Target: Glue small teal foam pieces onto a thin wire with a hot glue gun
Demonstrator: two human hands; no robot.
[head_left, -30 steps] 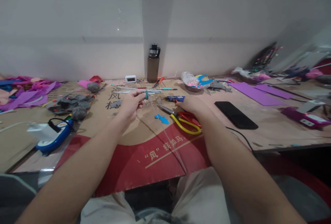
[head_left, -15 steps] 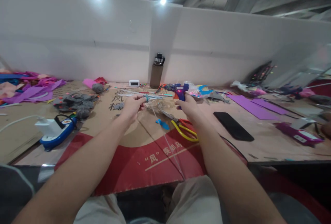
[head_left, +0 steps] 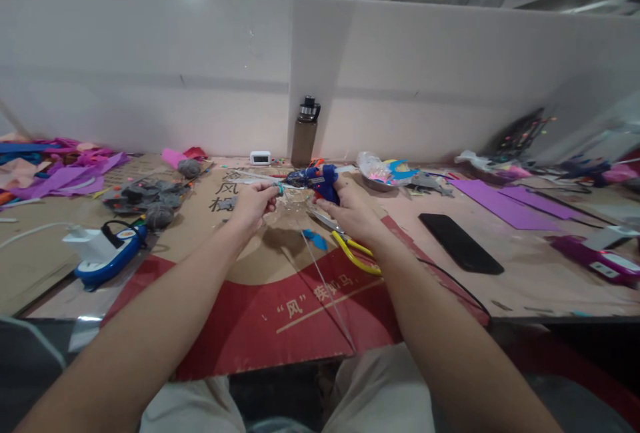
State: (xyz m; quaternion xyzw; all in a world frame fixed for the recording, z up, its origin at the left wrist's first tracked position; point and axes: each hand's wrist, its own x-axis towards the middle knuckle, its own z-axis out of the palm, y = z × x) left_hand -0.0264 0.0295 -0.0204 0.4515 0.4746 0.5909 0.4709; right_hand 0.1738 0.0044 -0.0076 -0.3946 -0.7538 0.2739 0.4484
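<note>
My right hand [head_left: 350, 212] is closed around a blue glue gun [head_left: 316, 180], whose nozzle points left toward my left hand. My left hand [head_left: 254, 200] pinches a small teal piece [head_left: 280, 188] just in front of the nozzle. Both hands hover over a brown and red cardboard sheet [head_left: 280, 300]. Under my right hand lie yellow and red scissors [head_left: 353, 249] and a small blue cut-out [head_left: 316, 238].
A brown bottle [head_left: 305, 132] and a white clock [head_left: 260, 158] stand by the back wall. A black phone [head_left: 460, 242] lies at the right, purple sheets [head_left: 505, 194] beyond it. At the left are grey felt pieces [head_left: 145, 201], a blue power strip [head_left: 106, 252] and purple scraps [head_left: 55, 170].
My right hand picked the glue gun up from the table and brought it left, up to the piece in my left hand. The camera tilted up a little.
</note>
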